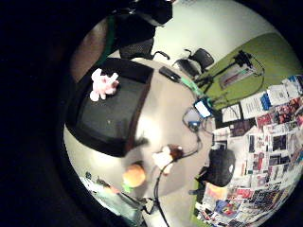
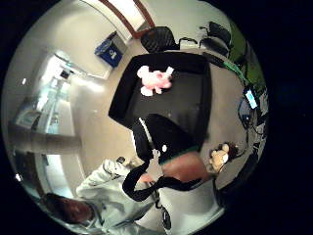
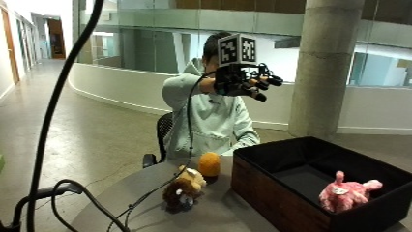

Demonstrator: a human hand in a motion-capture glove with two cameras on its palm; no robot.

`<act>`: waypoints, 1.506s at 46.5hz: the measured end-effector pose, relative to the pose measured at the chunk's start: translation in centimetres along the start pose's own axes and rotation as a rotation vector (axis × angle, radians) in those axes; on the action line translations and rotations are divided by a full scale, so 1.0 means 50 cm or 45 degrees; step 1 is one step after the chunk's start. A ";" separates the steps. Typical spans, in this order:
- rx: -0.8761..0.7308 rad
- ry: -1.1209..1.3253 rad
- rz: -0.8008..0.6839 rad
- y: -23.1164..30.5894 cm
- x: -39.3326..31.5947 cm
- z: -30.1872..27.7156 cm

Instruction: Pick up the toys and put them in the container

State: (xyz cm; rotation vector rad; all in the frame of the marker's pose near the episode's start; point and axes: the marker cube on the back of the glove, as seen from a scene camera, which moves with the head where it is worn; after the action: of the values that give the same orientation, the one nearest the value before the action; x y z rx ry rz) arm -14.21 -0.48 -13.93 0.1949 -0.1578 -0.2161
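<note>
The gloved right hand [image 3: 248, 81] is held high above the table [image 3: 141, 198], at head height in front of the seated person, fingers relaxed and slightly spread, with nothing gripped in them. The bare hand cannot be made out.

Three toys are counted. One pink plush [image 3: 347, 191] lies inside the black container [image 3: 302, 159], against its near wall in the outside view; it is seen from both palm views too, resting on the dark floor of the box near one corner. Two toys are out on the tabletop: a brown-and-cream plush animal [image 3: 183, 189] lying close to the table's near edge, and an orange rounded plush [image 3: 209, 164] standing just behind it, close beside the container's wooden-looking side. The two are near each other, though touching cannot be confirmed.

One container is counted, open-topped, taking up the right part of the table in the outside view.

A black cable [image 3: 154, 193] is draped down from the raised hand and runs across the table right past the brown plush. A thicker dark cable loops in the foreground. A black office chair [image 3: 161, 133] is seen behind the person. In the little-finger palm view a phone [image 1: 203, 108] and a black tripod [image 1: 227, 68] are seen off beyond the table, and two more chairs stand by the wall.
</note>
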 end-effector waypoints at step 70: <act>-0.248 -0.130 0.398 0.255 0.297 0.548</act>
State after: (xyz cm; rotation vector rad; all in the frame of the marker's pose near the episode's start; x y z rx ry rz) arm -2.19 3.59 17.26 -0.0360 -0.2642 0.0706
